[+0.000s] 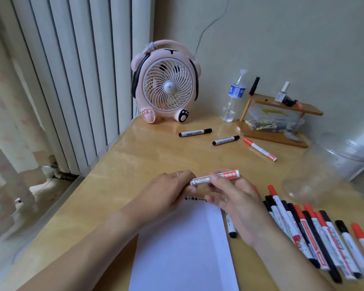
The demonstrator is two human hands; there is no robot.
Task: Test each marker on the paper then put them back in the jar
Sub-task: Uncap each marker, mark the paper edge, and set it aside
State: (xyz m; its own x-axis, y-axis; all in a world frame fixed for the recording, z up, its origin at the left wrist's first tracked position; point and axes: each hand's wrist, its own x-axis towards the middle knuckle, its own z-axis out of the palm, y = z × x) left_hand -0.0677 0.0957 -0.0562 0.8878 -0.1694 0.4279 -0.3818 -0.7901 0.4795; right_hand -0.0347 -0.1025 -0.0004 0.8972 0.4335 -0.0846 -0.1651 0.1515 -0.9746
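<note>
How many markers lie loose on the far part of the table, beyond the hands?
3: a black-capped marker in front of the fan, a second black-capped one to its right, and a red-capped marker by the wooden rack.

- A pink fan stands at the back of my desk, against the radiator.
- A water bottle stands to its right.
- Beside the bottle is a wooden shelf with a nail polish bottle on top and a clear box underneath.
</note>
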